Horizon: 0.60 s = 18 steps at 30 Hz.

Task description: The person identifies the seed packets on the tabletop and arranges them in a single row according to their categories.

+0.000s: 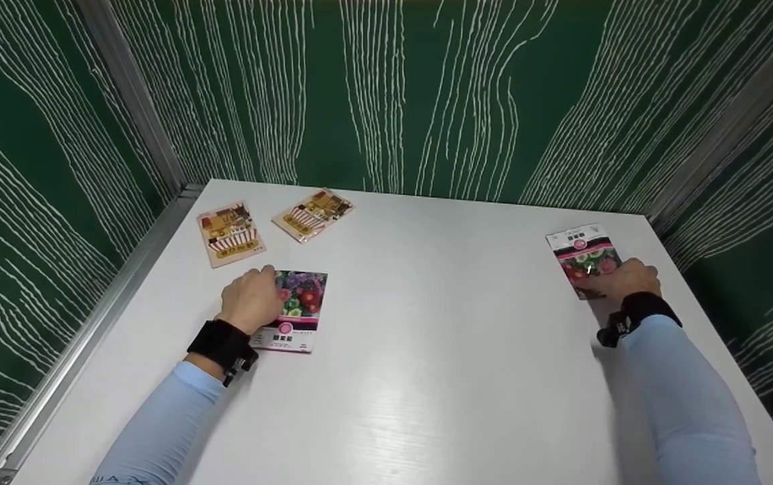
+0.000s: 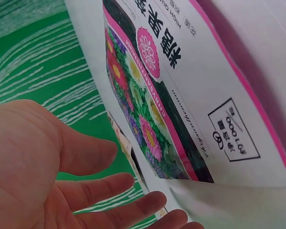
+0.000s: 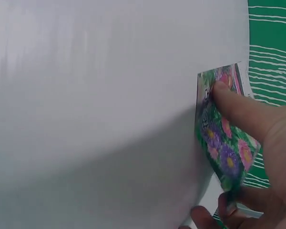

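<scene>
A chrysanthemum seed packet [image 1: 302, 303], printed with coloured flowers, a pink band and a white label end, lies on the left part of the white table. My left hand [image 1: 251, 300] is at its left edge, overlapping it in the head view. In the left wrist view the thumb [image 2: 93, 155] and loosely bent fingers stand apart, with nothing between them, beside the packet. A matching seed packet [image 1: 578, 246] is at the far right. My right hand [image 1: 629, 279] pinches its near corner, thumb pressed on the flower print in the right wrist view, other fingers behind its edge.
Two tan packets with red-and-white striped awning prints lie at the back left: one packet [image 1: 232, 236] near the table's left edge, the other packet [image 1: 313, 215] beside it. Green walls [image 1: 413, 101] with white wavy lines enclose the white table [image 1: 440, 323] behind and on both sides.
</scene>
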### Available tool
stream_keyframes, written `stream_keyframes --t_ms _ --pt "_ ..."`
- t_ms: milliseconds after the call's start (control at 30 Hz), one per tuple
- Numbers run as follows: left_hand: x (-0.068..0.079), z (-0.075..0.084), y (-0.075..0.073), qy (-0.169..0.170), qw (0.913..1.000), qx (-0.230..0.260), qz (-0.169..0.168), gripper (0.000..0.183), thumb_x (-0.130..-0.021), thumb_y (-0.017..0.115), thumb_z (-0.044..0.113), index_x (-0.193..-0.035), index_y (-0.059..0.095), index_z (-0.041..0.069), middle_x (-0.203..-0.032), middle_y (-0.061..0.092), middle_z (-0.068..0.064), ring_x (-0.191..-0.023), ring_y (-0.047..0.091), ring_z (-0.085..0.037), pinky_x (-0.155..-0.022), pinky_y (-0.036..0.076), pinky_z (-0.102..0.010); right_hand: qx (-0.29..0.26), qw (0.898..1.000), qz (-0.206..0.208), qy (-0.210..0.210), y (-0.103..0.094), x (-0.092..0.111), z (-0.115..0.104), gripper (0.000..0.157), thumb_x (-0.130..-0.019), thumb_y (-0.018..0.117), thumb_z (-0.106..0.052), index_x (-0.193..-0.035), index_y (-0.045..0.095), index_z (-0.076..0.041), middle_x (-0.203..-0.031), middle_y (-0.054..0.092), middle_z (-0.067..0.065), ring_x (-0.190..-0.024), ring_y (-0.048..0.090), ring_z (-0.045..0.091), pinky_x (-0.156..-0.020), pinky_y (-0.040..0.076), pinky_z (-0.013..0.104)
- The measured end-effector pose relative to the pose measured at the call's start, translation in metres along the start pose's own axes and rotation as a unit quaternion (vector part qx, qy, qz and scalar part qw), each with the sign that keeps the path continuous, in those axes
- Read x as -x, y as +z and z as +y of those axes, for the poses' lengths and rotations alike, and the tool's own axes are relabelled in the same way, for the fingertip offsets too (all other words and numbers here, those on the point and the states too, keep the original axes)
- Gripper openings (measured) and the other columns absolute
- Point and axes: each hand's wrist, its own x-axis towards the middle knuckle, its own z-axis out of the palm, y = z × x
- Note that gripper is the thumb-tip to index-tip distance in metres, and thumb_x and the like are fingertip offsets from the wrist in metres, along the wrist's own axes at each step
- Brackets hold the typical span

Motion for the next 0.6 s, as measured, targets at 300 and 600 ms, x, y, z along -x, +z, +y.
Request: stream_keyframes --t_ms 300,600 --pt "-0.0004 0.0063 -0.0005 -0.001 1.0 0.002 -0.005 0.047 -0.104 0.065 0.018 -0.142 0.064 -0.011 -0.123 0.074 -0.034 -0.114 0.075 -0.051 -0.096 0.061 -0.069 -0.056 0.993 0.105 -0.025 0.0076 0.0063 -0.0038 0.068 -0.102 0.065 -0.032 -0.149 0.052 0.015 -0.146 0.06 0.046 -0.135 0.059 0.063 -0.109 0.052 0.071" --pt "-0.0013 0.0086 -0.0004 0.019 0.9993 0.006 0.032 0.042 -0.107 0.068 0.023 -0.133 0.068 -0.01 -0.116 0.076 -0.033 -0.107 0.077 -0.052 -0.086 0.064 -0.068 -0.111 0.979 0.16 -0.061 0.0078 0.0082 -0.0068 0.046 -0.106 0.064 -0.023 -0.136 0.069 0.012 -0.138 0.068 0.042 -0.132 0.059 0.059 -0.111 0.05 0.069"
